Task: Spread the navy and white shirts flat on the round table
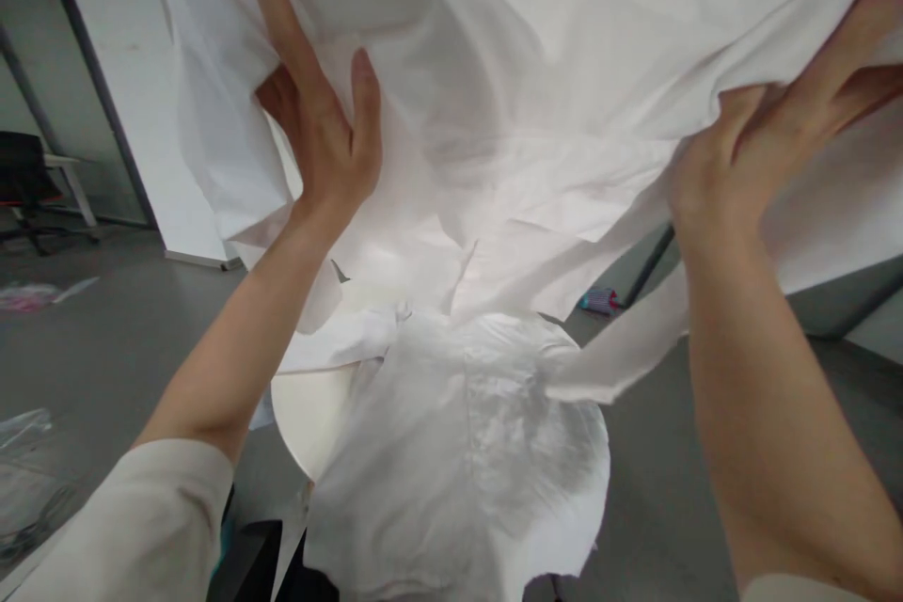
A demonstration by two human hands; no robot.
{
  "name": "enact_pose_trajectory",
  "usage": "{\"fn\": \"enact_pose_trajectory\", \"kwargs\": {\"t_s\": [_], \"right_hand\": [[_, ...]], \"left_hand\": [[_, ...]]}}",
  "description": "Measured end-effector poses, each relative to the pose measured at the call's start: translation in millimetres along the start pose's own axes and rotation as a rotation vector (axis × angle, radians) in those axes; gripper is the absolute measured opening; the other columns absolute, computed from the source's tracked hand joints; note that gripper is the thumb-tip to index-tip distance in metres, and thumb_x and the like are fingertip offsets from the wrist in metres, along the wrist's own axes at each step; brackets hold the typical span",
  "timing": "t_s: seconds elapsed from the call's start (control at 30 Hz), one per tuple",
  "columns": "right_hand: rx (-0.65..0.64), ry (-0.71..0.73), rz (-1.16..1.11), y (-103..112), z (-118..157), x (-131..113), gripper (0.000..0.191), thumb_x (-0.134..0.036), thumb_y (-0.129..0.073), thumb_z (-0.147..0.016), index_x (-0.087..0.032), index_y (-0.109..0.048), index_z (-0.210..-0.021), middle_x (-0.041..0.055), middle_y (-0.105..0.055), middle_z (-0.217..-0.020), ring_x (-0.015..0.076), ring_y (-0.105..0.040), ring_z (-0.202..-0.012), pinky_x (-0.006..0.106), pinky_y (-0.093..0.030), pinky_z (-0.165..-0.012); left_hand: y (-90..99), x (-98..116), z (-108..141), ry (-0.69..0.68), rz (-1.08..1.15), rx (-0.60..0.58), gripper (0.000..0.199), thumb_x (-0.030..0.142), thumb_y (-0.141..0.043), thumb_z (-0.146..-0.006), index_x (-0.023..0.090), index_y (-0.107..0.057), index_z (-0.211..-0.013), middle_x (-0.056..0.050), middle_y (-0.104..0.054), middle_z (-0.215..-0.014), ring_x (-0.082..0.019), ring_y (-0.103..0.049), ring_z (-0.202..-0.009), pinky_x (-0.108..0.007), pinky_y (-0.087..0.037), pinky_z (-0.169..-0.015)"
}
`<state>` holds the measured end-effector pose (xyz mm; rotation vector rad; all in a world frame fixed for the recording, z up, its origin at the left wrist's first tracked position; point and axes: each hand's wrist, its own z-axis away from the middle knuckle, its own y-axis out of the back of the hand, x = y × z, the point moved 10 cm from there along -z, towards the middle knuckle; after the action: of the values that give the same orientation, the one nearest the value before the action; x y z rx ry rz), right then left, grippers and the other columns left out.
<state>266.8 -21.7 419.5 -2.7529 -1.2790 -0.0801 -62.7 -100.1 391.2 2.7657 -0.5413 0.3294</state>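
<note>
White cloth (599, 28) raised across the far side, above a white garment (416, 470) draped over a round white top (307, 419); left hand (328, 136) against the cloth, thumb and forefinger spread wide, grip undetermined; right hand (740, 146) among folds at right, fingers partly hidden, opening and hold cannot be told.

Left forearm (232, 348), bare and raised, left hand (331, 141), thumb (365, 103) upright, one finger (278, 5) stretched upward, right forearm (768, 395), bare and raised, right hand (748, 146), bent outward, fingertips out of view

Rnd wht tabletop (303, 419), wht garment (423, 461) on top, overhanging near edge
</note>
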Motion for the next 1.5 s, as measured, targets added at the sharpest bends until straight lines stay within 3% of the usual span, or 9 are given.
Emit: {"fn": "enact_pose_trajectory", "kwargs": {"t_s": [0.13, 0.27, 0.5, 0.57, 0.67, 0.83, 1.07, 1.33, 1.5], "right_hand": [[-0.010, -0.102, 0.061, 17.3, 2.7, 7.5, 0.064, -0.047, -0.044, -0.100, -0.025, -0.031, -0.158, 0.0081, -0.035, -0.156, 0.0432, -0.021, -0.146, 0.058, -0.008, -0.117], [-0.155, -0.230, 0.055, -12.3, 32.7, 48.8, 0.057, -0.037, -0.049, -0.099, -0.023, -0.042, -0.154, 0.0169, -0.039, -0.148, 0.0448, -0.023, -0.143, 0.067, -0.006, -0.115], [-0.932, -0.707, 0.259, -115.2, 245.6, 102.6, 0.047, -0.041, -0.036, -0.104, -0.015, -0.059, -0.136, 0.0216, -0.057, -0.131, 0.0386, -0.045, -0.130, 0.061, -0.035, -0.106], [-1.041, -0.740, 0.217, -127.2, 303.9, 94.8, 0.041, -0.042, -0.048, -0.101, -0.016, -0.062, -0.130, 0.0169, -0.060, -0.129, 0.0334, -0.054, -0.121, 0.053, -0.044, -0.101], [-1.114, -0.768, 0.166, -134.0, 363.3, 88.1, 0.037, -0.039, -0.061, -0.097, -0.019, -0.060, -0.127, 0.0098, -0.060, -0.129, 0.0244, -0.061, -0.110, 0.045, -0.053, -0.093], [-1.172, -0.811, 0.071, -146.2, 410.9, 92.9, 0.037, -0.037, -0.061, -0.097, -0.020, -0.058, -0.130, 0.0106, -0.057, -0.133, 0.0244, -0.060, -0.113, 0.047, -0.053, -0.095], [-1.131, -0.917, -0.196, -167.9, 443.9, 94.3, 0.037, -0.038, -0.062, -0.096, -0.017, -0.059, -0.127, 0.0088, -0.061, -0.126, 0.0238, -0.063, -0.106, 0.044, -0.056, -0.089], [-0.782, -1.158, -0.458, -212.3, 431.1, 140.0, 0.033, -0.047, -0.071, -0.084, -0.016, -0.066, -0.096, 0.0038, -0.069, -0.085, 0.0164, -0.066, -0.072, 0.031, -0.057, -0.068], [-0.594, -1.403, -0.539, -271.1, 437.2, 173.3, 0.042, -0.046, -0.071, -0.082, -0.019, -0.059, -0.111, -0.0003, -0.065, -0.070, 0.0171, -0.068, -0.066, 0.027, -0.057, -0.060]], "left_hand": [[43.0, 32.6, 16.0, -0.189, -0.021, 0.371, 0.082, 0.070, -0.031, -0.098, 0.023, -0.004, -0.161, 0.013, 0.020, -0.163, -0.023, 0.018, -0.151, -0.036, 0.007, -0.127], [13.8, 32.8, 38.0, -0.252, -0.095, 0.243, 0.082, 0.056, -0.042, -0.100, 0.016, -0.004, -0.161, -0.003, -0.009, -0.168, -0.023, -0.007, -0.155, -0.037, -0.010, -0.127], [-125.5, -127.9, 174.6, 0.315, -0.380, -0.428, 0.080, 0.039, -0.055, -0.094, 0.024, -0.013, -0.161, -0.017, -0.053, -0.143, -0.035, -0.049, -0.133, -0.053, -0.038, -0.110], [-167.1, -173.9, 240.9, 0.425, -0.485, -0.803, 0.081, 0.036, -0.057, -0.092, 0.024, -0.016, -0.160, -0.017, -0.062, -0.130, -0.035, -0.059, -0.120, -0.051, -0.046, -0.101], [-189.9, -204.6, 294.6, 0.443, -0.510, -0.967, 0.073, 0.033, -0.069, -0.082, 0.025, -0.043, -0.149, -0.015, -0.066, -0.120, -0.035, -0.064, -0.108, -0.046, -0.051, -0.091], [-206.6, -203.1, 293.9, 0.347, -0.549, -0.856, 0.063, 0.027, -0.060, -0.088, 0.026, -0.042, -0.149, -0.015, -0.052, -0.132, -0.031, -0.060, -0.114, -0.038, -0.051, -0.091], [-271.8, -182.2, 313.4, 0.216, -0.299, -0.985, 0.074, 0.009, -0.070, -0.075, 0.035, -0.053, -0.142, -0.011, -0.034, -0.147, -0.021, -0.067, -0.092, -0.038, -0.055, -0.089], [-302.0, -230.3, 278.4, 0.591, 0.161, -0.520, 0.029, 0.026, -0.043, -0.099, 0.019, -0.064, -0.118, -0.013, -0.051, -0.132, -0.006, -0.063, -0.058, -0.025, -0.057, -0.058], [-342.3, -260.9, 229.7, 0.646, 0.149, -0.333, 0.035, 0.035, -0.033, -0.105, 0.016, -0.054, -0.125, -0.015, -0.055, -0.124, -0.015, -0.068, -0.082, -0.028, -0.058, -0.072]]}}
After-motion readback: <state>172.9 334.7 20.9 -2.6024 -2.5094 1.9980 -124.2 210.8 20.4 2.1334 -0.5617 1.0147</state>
